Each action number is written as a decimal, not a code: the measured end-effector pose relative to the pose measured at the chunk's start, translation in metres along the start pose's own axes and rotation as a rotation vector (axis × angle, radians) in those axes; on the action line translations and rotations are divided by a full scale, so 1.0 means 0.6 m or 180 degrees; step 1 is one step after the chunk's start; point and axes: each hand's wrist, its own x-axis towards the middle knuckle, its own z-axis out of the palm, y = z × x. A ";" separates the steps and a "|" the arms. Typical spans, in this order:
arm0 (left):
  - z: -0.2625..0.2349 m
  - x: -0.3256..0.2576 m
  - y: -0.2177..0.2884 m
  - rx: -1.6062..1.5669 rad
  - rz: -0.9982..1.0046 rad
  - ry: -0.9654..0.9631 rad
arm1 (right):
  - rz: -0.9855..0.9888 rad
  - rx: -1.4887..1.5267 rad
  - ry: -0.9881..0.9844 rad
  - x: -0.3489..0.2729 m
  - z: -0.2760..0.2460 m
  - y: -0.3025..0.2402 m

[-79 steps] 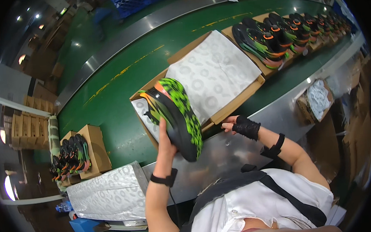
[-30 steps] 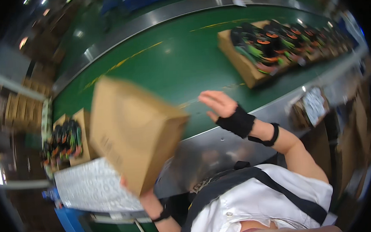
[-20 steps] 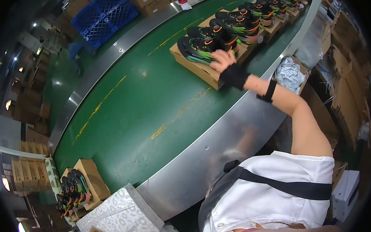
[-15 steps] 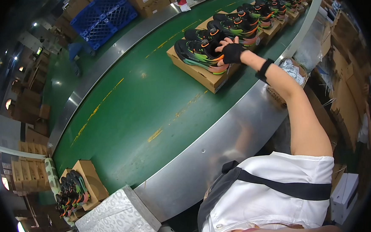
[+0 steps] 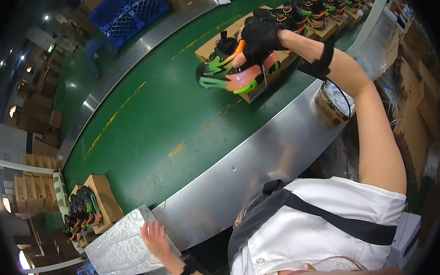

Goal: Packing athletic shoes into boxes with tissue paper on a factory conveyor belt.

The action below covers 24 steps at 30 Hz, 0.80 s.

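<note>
My right hand, in a black half-finger glove, grips a sneaker by its upper part. The sneaker is black, green, orange and pink, tilted with its colourful side showing, and raised over a brown shoebox. My fingers partly hide its opening. At the lower left, my left hand lies with fingers stretched on a stack of white sheets with a grey ring pattern, which looks wrapped in clear plastic. It holds nothing that I can see.
A green conveyor belt curves past me behind a metal rim. More sneakers on boxes line up at the far right. Other sneakers stand beside a box at the left. A round carton with white contents is near my right forearm.
My right hand has closed on one sneaker and lifted it off the box, swinging it toward the left. My left hand has come into view on the patterned stack.
</note>
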 end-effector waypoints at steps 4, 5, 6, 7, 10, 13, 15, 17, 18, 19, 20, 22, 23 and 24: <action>0.184 0.013 -0.004 0.0578 0.0396 -0.0801 | -0.0803 0.0100 0.0087 -0.079 0.049 -0.029; 0.224 0.012 -0.006 0.0810 0.0673 -0.0978 | -0.0956 0.0134 -0.0070 -0.100 0.070 -0.047; 0.265 0.012 -0.010 0.1045 0.0942 -0.1165 | -0.1472 -0.0216 0.0301 -0.118 0.110 -0.062; 0.314 0.012 -0.022 0.1320 0.1189 -0.1303 | -0.1952 -0.0572 0.0678 -0.133 0.161 -0.069; 0.421 0.014 -0.055 0.2544 0.1798 -0.1941 | -0.2797 -0.0165 0.0347 -0.162 0.283 -0.099; 0.461 0.041 -0.132 0.3313 0.1870 -0.2398 | -0.3148 -0.0160 -0.0402 -0.178 0.371 -0.134; 0.462 0.063 -0.186 0.3808 0.2236 -0.2586 | -0.2867 -0.0306 -0.1469 -0.166 0.389 -0.134; 0.443 0.077 -0.229 0.4054 0.1758 -0.2879 | -0.2394 0.1683 -0.1571 -0.093 0.362 -0.117; 0.468 0.054 -0.220 0.3539 0.1505 -0.3484 | -0.2085 0.0924 -0.0092 -0.047 0.388 -0.067; 0.459 0.057 -0.234 0.4190 0.1828 -0.2942 | -0.1435 0.0785 0.0141 -0.013 0.365 -0.044; 0.461 0.051 -0.228 0.4230 0.1666 -0.2971 | -0.0750 0.0806 0.0665 0.012 0.359 -0.019; 0.475 0.047 -0.230 0.4257 0.1393 -0.3034 | 0.0044 -0.0001 0.1215 0.072 0.409 0.063; 0.466 0.055 -0.232 0.4263 0.1231 -0.2975 | 0.0064 -0.0011 0.1250 0.082 0.421 0.072; 0.459 0.057 -0.230 0.4248 0.1129 -0.2967 | 0.0107 -0.0311 0.1071 0.084 0.429 0.071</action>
